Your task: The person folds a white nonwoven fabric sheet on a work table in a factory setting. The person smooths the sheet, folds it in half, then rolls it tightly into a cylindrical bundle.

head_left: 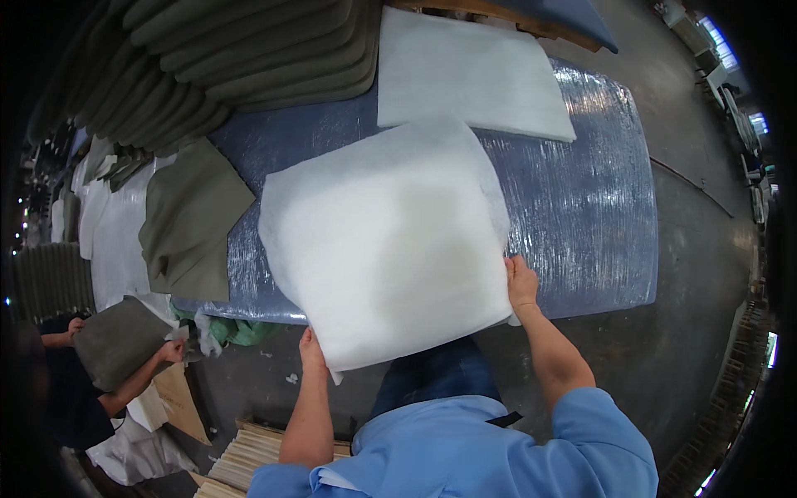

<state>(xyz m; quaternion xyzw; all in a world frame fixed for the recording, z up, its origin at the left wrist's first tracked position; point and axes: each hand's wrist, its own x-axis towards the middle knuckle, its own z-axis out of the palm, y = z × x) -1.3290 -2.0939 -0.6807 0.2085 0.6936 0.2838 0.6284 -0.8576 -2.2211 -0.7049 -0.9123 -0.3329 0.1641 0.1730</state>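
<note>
A white foam cushion pad [374,241], wrapped in a thin layer of white batting, spans the space between my hands above the table's front edge. My left hand [312,353] grips its near left corner. At the right edge, my right hand [520,284] has its fingers closed on the pad's side. The batting sticks out past the pad at the far and left sides. Beyond it, another white pad [469,75] lies flat on the plastic-wrapped blue table [581,207]. A grey-green fabric cover [191,216] lies loosely to the left.
Tall stacks of grey-green cushions [274,50] rise at the far left. A co-worker at the left holds a dark cushion [124,342]. Wooden slats [241,461] lie low behind my left arm. Green plastic film [249,330] hangs under the table's front edge.
</note>
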